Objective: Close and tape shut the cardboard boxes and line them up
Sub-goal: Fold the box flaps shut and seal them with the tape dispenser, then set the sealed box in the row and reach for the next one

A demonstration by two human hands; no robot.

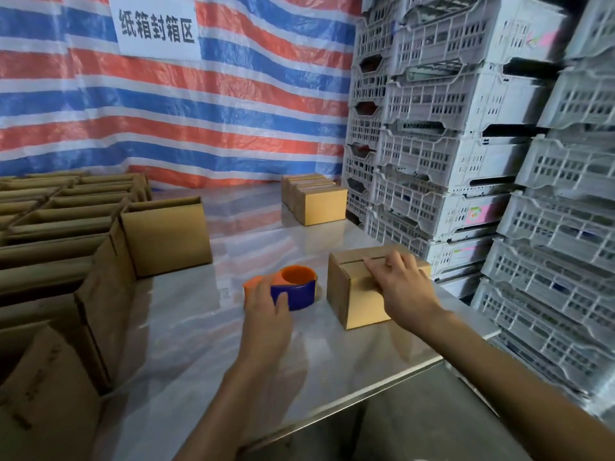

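**A:** Head view: how far along is the job?

**B:** Early, I'd say. A short row of closed boxes [318, 201] stands lined up at the back of the counter [332, 367], just beside the crates [466, 144]. On the left a large batch of open boxes [166, 236] stands with flaps up, so most of the work is left.

**A:** And the one in hand?

**B:** A small box [357, 302] sits on the counter near the right front edge. Its flaps are folded shut, but the seam on top shows as a dark slit and I see no tape across it. So it looks closed but not sealed.

**A:** The hands?

**B:** The right hand [401, 284] lies over the box's top front edge, fingers spread on the flaps and thumb against the front face, pressing rather than clutching. The left hand [266, 306] has its grip curled round the blue and orange tape dispenser [296, 289], which stands on the counter just left of the box. Taping looks like the next step.

**A:** The surface and the room?

**B:** The counter is smooth, pale and glossy, mirroring the colours behind it. A red, white and blue striped tarpaulin [199, 111] hangs as the back wall, with a white sign [156, 28] in Chinese characters. The white slotted plastic crates are stacked high along the right.
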